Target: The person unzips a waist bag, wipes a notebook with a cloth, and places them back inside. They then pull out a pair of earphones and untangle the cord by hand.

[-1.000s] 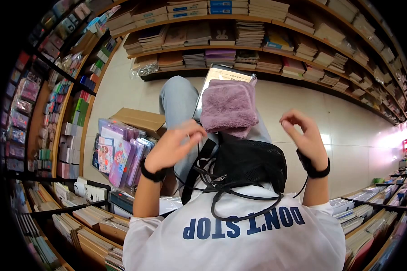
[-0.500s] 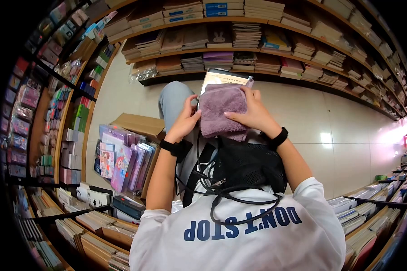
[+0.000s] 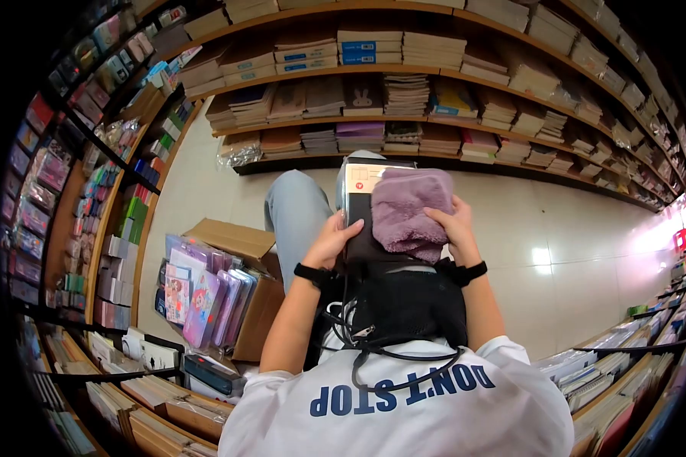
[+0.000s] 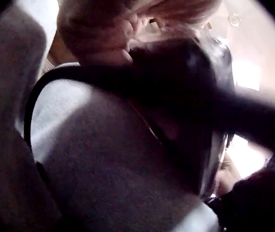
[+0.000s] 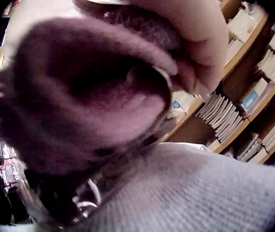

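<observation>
A dark notebook (image 3: 360,207) in clear wrapping, with a cream printed band across its far end, lies over the person's lap. My left hand (image 3: 329,241) grips its left edge, thumb on top. In the left wrist view that hand (image 4: 99,31) appears at the dark, shiny cover (image 4: 186,63). A folded purple towel (image 3: 405,209) covers the notebook's right side. My right hand (image 3: 457,228) holds the towel by its right edge, thumb over the top. The right wrist view shows the towel's fluffy folds (image 5: 79,106) below the fingers (image 5: 200,48).
At left on the floor, a cardboard box (image 3: 259,316) holds plastic-wrapped stationery sets (image 3: 206,305). Shelves of stacked notebooks (image 3: 411,95) curve across the front. A black mesh bag (image 3: 411,305) with looped cables (image 3: 404,373) sits against the person's waist.
Both hands came in from the sides, the left to the notebook and the right to the towel. The towel moved right across the notebook, uncovering its dark left side.
</observation>
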`<state>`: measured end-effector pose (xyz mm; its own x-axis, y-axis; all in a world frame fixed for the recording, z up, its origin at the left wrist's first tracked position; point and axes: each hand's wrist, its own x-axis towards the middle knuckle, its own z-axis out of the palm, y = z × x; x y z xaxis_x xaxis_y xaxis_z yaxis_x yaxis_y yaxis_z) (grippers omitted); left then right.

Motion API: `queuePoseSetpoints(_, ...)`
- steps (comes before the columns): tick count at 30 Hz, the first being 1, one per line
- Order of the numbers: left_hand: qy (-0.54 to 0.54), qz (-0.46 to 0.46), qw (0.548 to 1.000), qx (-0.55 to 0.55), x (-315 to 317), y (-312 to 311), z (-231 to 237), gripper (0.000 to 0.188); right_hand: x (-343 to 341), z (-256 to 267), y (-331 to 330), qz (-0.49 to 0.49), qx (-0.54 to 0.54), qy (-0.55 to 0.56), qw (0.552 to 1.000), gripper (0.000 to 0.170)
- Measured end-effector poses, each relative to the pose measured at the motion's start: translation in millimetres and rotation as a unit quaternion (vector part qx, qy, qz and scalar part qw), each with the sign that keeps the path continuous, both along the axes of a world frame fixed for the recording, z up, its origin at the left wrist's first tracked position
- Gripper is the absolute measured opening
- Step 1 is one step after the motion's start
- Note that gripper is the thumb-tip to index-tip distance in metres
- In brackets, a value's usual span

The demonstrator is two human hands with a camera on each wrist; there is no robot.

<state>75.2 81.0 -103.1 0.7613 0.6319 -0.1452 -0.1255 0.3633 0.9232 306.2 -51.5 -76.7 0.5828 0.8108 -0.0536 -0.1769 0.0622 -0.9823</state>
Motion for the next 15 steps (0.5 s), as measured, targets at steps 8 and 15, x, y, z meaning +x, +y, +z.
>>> queuePoseSetpoints(8,-0.256,0.093,0.946,-0.178,-32,-19,19,0.034,2,36,-5,-0.321,0.231,0.174,0.902,0.044)
queuePoseSetpoints(15,-0.410,-0.091,0.827,-0.374,-38,-5,-44,0.030,-32,1,21,0.080,0.033,0.301,0.950,0.024)
